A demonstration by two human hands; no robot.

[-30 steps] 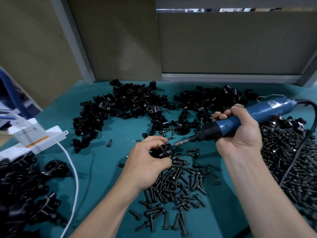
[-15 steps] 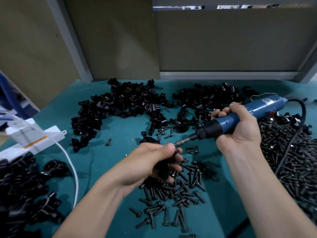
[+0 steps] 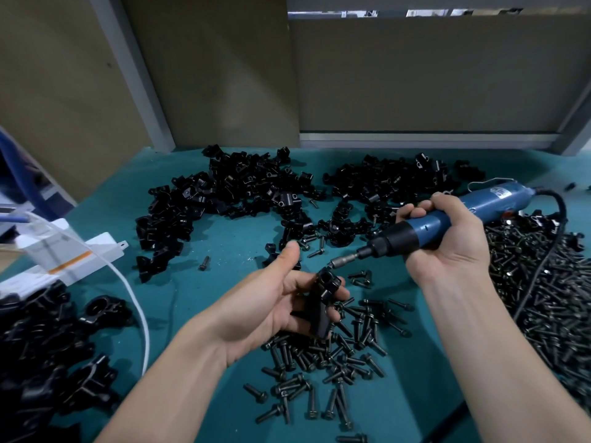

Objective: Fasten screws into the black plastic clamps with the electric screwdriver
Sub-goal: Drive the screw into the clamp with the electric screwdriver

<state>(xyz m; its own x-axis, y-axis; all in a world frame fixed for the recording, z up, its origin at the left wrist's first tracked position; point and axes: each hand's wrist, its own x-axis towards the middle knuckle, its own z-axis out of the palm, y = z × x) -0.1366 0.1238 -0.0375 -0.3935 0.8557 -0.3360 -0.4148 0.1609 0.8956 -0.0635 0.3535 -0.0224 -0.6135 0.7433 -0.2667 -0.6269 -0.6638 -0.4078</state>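
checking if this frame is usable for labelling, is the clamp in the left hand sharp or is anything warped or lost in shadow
Head view: the black plastic clamp in the left hand is sharp but dark, with little surface detail; head view: wide-angle warp leans the grey metal frame post; head view, lower left: the heap of black clamps sinks into shadow.

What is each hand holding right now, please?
Left hand: holds a black clamp, fingers curled round it.
Right hand: grips the screwdriver.
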